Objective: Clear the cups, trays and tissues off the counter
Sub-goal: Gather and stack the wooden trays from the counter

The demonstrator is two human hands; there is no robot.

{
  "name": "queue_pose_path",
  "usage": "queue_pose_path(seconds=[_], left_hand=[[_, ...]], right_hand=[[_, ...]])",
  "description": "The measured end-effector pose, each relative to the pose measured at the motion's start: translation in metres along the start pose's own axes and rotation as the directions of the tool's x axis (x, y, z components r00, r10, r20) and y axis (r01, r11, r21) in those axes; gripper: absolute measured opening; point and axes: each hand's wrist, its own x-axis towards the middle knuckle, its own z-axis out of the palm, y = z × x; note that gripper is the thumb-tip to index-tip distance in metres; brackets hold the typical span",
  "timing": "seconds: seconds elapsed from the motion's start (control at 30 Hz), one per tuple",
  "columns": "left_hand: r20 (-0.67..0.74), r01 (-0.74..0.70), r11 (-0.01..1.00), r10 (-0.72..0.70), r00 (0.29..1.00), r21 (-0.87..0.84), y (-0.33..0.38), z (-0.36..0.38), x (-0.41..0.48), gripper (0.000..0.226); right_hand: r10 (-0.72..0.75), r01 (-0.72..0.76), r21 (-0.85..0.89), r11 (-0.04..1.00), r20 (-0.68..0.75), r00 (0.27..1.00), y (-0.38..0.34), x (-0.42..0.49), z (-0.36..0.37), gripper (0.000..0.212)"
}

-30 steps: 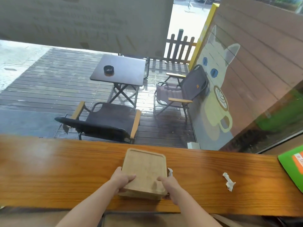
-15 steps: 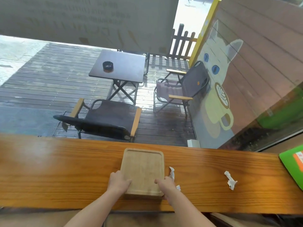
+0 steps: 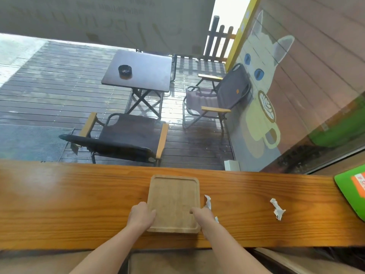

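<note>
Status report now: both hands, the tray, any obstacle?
Left hand and right hand on tray edges. Tray flat on counter. Tissue beside right hand, another further right.

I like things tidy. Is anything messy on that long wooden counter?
Yes. Two crumpled tissues are litter on the wooden counter: one tissue lies beside the wooden tray, by the right hand, and another tissue lies farther right. The tray itself is empty and sits flat.
</note>
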Motion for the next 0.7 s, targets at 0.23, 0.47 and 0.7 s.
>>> queue_pose_path(seconds=[0.23,0.47,0.7], left_hand=[[0.042,0.113,0.983,-0.108,0.993,-0.143,0.008,0.001,0.017,0.035],[0.012,0.306,0.904,-0.317,0.948,-0.297,0.006,0.009,0.032,0.054],[0.234,0.427,0.786,-0.357,0.904,-0.448,0.003,0.014,0.047,0.085]], right_hand=[[0.021,-0.021,0.049,0.999,0.003,1.000,0.001,0.007,0.011,0.073],[-0.015,0.023,0.056,0.998,-0.137,0.990,0.004,0.024,0.021,0.077],[0.052,-0.044,0.180,0.983,-0.044,0.998,0.010,0.041,0.023,0.115]])
